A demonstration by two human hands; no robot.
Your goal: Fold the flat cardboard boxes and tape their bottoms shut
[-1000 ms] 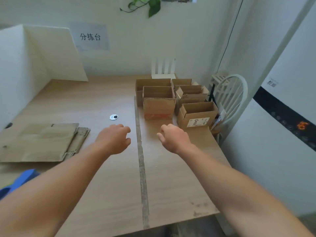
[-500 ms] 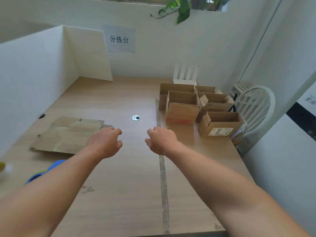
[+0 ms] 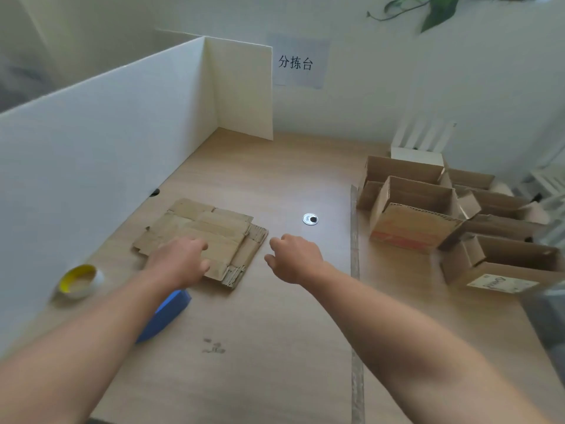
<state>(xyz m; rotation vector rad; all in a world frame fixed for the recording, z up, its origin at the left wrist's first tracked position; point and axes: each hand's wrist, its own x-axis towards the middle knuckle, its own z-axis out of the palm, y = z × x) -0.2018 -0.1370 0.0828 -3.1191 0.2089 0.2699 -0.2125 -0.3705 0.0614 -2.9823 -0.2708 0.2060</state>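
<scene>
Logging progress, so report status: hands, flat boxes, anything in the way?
Left hand over flat cardboard stack, right hand beside it, both empty. Stack lies flat, unfolded. Tape roll far left, blue object beneath left forearm; nothing blocking.

Soft daylight, blurred, warped edges

The flat cardboard stack point(image 3: 198, 231) is tan-brown, the table point(image 3: 275, 332) pale wood-grain. One folded box point(image 3: 409, 237) bears a faded red printed band. The tape roll point(image 3: 78, 281) is yellow inside with a white rim.
</scene>
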